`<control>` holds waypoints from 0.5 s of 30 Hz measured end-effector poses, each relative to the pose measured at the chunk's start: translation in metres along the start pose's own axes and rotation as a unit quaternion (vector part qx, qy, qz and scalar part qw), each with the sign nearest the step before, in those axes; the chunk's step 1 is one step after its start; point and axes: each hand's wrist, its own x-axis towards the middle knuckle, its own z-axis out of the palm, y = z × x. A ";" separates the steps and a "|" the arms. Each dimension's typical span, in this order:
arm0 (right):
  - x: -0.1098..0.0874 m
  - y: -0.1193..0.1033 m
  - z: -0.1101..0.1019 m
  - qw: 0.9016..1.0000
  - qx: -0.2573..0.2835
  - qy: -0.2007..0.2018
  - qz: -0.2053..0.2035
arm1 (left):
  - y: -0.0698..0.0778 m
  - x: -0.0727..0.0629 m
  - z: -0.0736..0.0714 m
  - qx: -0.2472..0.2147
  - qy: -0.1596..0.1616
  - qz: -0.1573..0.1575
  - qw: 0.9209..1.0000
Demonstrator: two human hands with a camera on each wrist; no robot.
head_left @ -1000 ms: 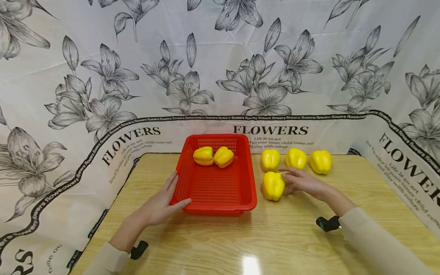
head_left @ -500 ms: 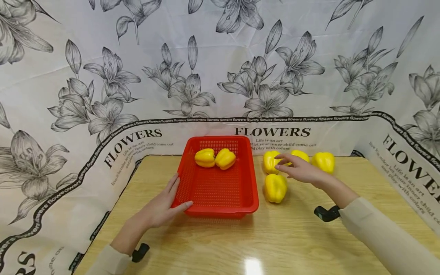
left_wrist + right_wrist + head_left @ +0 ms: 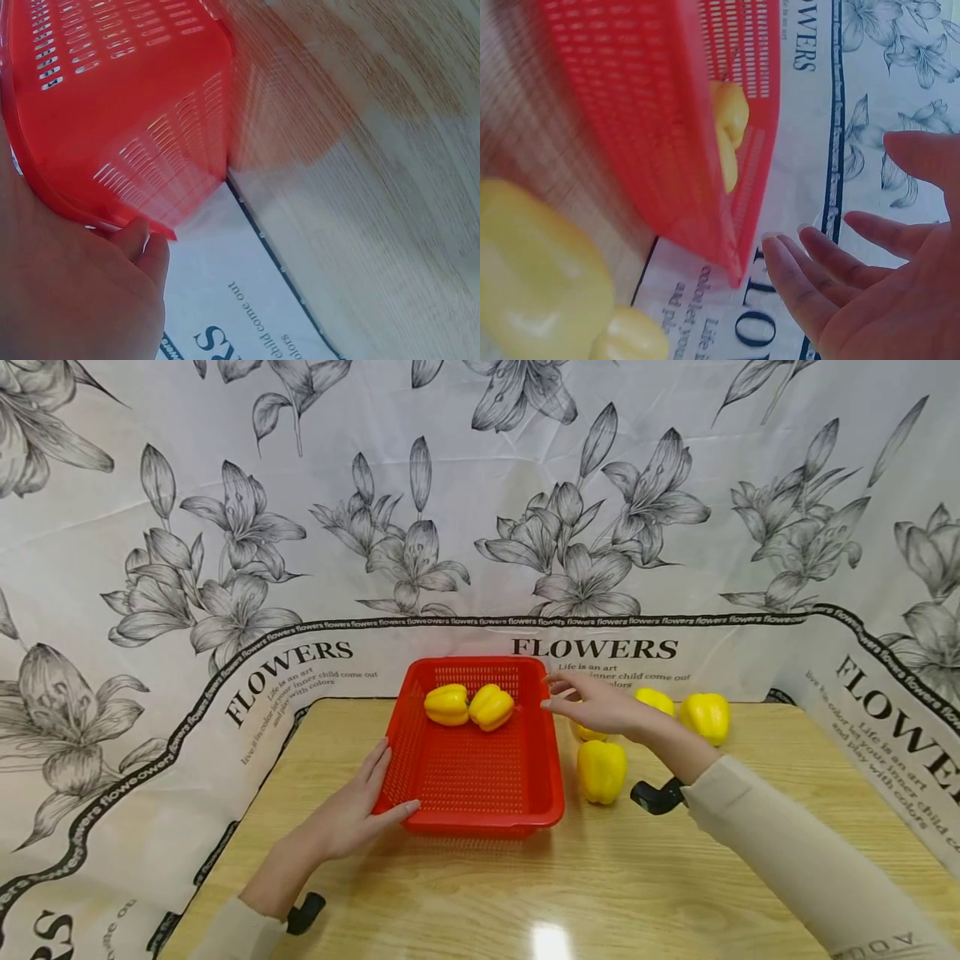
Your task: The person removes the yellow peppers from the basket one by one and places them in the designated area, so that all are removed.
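Observation:
Two yellow bell peppers (image 3: 447,704) lie side by side toward the back of a red perforated plastic basket (image 3: 468,817). My left hand (image 3: 341,814) rests on its front left corner, fingers along the left rim and thumb over the front edge; in the left wrist view fingertips touch the rim (image 3: 112,222). Above the basket's right rim is my right hand (image 3: 600,704), fingers apart and holding nothing. Beneath it, one yellow pepper (image 3: 588,732) is mostly hidden. Nearer the front, another pepper (image 3: 602,772) stands on the table to the basket's right.
Two more yellow peppers, one partly behind the right forearm (image 3: 656,700) and one farther right (image 3: 705,718), stand near the table's back edge. The wood-grain table (image 3: 465,902) meets a flower-printed cloth (image 3: 420,635) behind and at the sides.
My right hand has left the front pepper, passed up over the back one and moved left to the basket's right rim. My left hand and the basket stay put.

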 end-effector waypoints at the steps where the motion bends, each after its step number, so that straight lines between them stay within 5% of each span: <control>1: 0.004 -0.003 0.001 1.000 0.002 -0.002 0.000 | 0.001 0.001 0.000 0.001 0.000 0.001 1.000; 9: 0.041 -0.014 0.016 1.000 -0.007 -0.010 0.022 | 0.002 0.002 0.002 -0.005 0.001 0.010 1.000; 15: 0.067 -0.018 0.030 0.997 0.037 -0.033 0.053 | 0.002 0.002 0.001 -0.001 -0.001 0.003 1.000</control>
